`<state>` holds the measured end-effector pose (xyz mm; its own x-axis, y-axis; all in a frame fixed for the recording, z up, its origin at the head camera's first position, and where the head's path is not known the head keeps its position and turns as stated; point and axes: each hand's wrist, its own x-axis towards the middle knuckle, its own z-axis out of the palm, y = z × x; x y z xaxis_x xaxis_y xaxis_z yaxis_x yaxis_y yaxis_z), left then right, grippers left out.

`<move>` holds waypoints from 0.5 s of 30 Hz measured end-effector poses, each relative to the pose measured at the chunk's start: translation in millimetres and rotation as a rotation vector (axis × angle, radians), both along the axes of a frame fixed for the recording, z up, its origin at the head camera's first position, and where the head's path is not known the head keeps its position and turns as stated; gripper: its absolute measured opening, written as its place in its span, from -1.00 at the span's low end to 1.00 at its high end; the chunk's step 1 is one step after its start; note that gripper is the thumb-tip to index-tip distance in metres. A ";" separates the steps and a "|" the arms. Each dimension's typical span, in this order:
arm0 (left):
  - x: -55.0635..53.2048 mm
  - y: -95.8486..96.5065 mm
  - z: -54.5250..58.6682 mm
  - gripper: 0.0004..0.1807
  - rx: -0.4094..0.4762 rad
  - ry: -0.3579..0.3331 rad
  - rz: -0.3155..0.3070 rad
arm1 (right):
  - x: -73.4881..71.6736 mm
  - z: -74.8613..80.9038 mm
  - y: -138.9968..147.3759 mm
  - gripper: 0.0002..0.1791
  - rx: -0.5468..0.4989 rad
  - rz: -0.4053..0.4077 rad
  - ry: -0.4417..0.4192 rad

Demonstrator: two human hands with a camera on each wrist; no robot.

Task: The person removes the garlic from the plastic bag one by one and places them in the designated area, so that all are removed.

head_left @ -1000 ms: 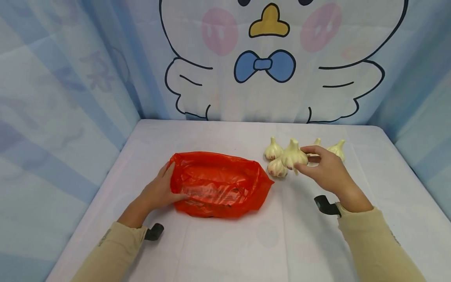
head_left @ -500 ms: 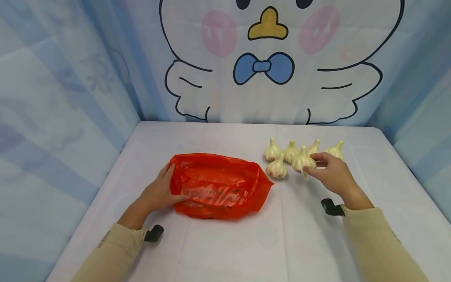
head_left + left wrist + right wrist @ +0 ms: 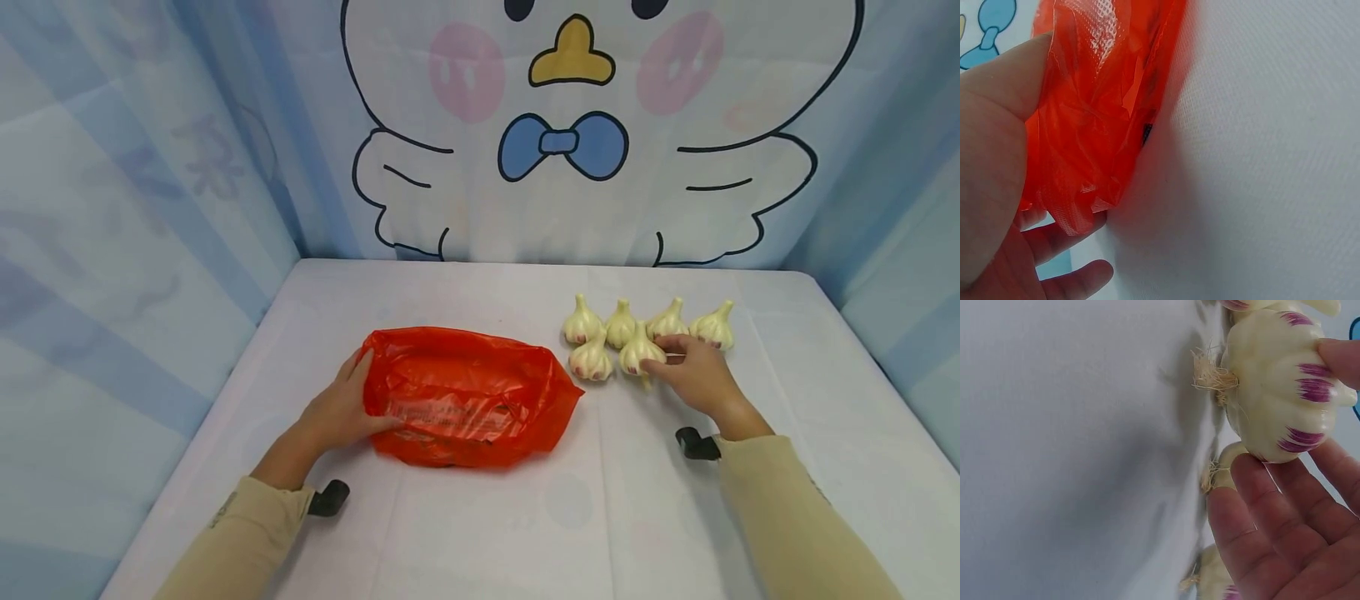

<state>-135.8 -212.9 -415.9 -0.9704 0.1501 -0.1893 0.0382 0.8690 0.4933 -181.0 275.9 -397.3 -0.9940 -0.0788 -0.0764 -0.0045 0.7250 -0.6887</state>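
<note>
My left hand (image 3: 339, 408) grips the left end of a red plastic bag (image 3: 465, 392), thumb along the near side and fingers behind. In the left wrist view the thumb lies against the crinkled bag (image 3: 1091, 112), with fingertips showing past its edge. At the right, my right hand (image 3: 697, 375) holds a garlic bulb (image 3: 640, 354) between thumb and fingers. Purple streaks and a tuft of dry roots show on that garlic bulb (image 3: 1282, 387) in the right wrist view. It is low, close over the table, in the front of the garlic group.
Several other garlic bulbs stand close by: one at the front left (image 3: 591, 358), others behind, the rightmost garlic bulb (image 3: 714, 327) beyond my right hand. A white cloth covers the table (image 3: 510, 533). A patterned curtain (image 3: 322, 208) hangs along the back and sides.
My right hand has brought the garlic bulb down toward the table, first to the right, then slightly left, in front of the others. My left hand and the bag stay in place.
</note>
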 end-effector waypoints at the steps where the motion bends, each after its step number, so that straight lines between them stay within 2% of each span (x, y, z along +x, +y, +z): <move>1: 0.2 0.1 0.1 0.34 0.000 0.001 -0.002 | -0.4 -1.2 0.3 -0.25 0.004 0.000 -0.002; 8: 0.4 0.0 0.9 0.34 -0.001 -0.007 0.004 | 0.3 -5.9 -2.3 -0.29 0.012 0.009 0.008; 15: 0.0 0.5 0.2 0.34 -0.003 -0.006 0.007 | 1.4 -6.8 -4.5 -0.28 0.010 0.016 -0.023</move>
<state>-135.8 -212.4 -415.7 -0.9702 0.1432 -0.1953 0.0297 0.8709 0.4906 -179.6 271.4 -404.1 -0.9905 -0.0942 -0.0998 -0.0009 0.7318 -0.6815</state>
